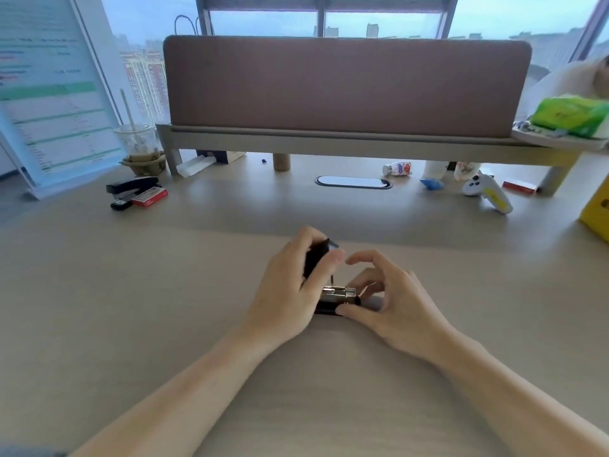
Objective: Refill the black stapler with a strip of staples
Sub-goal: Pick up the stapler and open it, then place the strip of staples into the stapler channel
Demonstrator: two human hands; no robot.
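The black stapler (336, 296) lies on the desk's middle, its lid swung up and its metal staple channel (337, 292) exposed. My left hand (290, 285) grips the raised black lid (318, 255) between thumb and fingers. My right hand (385, 298) rests at the stapler's right end, thumb against the black base, fingers curled over the channel. Whether a staple strip sits in the channel or in my fingers is too small to tell.
A second black stapler (131, 188) and a red staple box (150, 196) lie at the far left, by an iced drink cup (138, 143). A brown divider (346, 87) stands behind. A white controller (487, 192), small bottle (397, 168) and yellow box (596, 212) sit to the right.
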